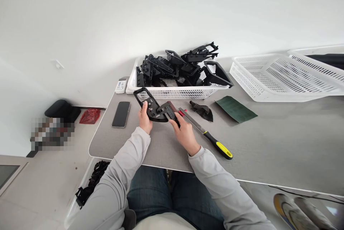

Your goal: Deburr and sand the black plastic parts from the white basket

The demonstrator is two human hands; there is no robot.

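My left hand grips a black plastic frame by its near left side, thumb on top, above the grey table. In my right hand is a dark caliper, its jaws at the right end of the frame. Just right of the caliper lies a file with a black and yellow handle. Beyond it are a crumpled black cloth and a dark green sheet. Behind my hands stands a white basket heaped with black plastic parts.
A phone lies at the left on the table, with a small white box behind it. More white baskets stand at the back right. Below the table's left edge is another basket with black parts.
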